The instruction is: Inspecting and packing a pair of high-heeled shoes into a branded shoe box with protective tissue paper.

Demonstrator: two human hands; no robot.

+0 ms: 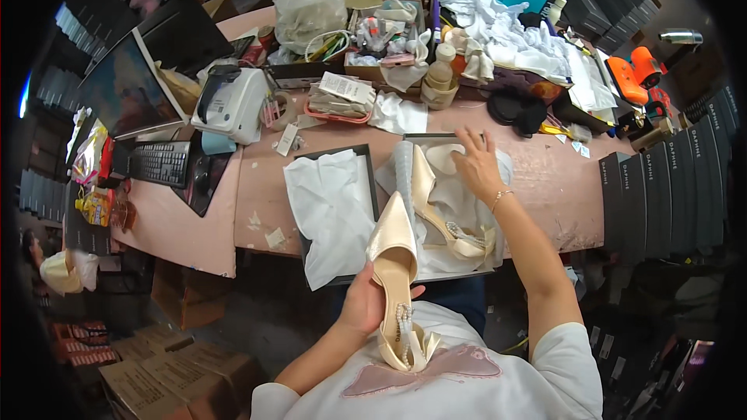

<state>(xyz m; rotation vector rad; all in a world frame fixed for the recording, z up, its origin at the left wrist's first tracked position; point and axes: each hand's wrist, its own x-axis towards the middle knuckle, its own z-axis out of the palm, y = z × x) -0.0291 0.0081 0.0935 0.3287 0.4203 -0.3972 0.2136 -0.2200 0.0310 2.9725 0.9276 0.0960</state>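
My left hand [364, 299] is closed around the side of a cream satin pointed-toe shoe [392, 253] with a pearl-trimmed strap, held in front of my shirt with its toe pointing away. Its mate, a matching cream shoe [422, 179], lies on its side in the open shoe box [476, 274], among white tissue paper [459, 210]. At the box's far end, my right hand [476, 159] has its bent fingers on a whitish oval pad [443, 159]. A grey-white strip of wrapping [403, 179] runs along the box's left side.
The box lid [372, 179] with white tissue lies left of the box. Farther left are a label printer [229, 103], a keyboard [159, 163] and a monitor [128, 89]. Dark shoe boxes [669, 194] stand in a row at right. A bottle [441, 70] and cluttered trays line the back.
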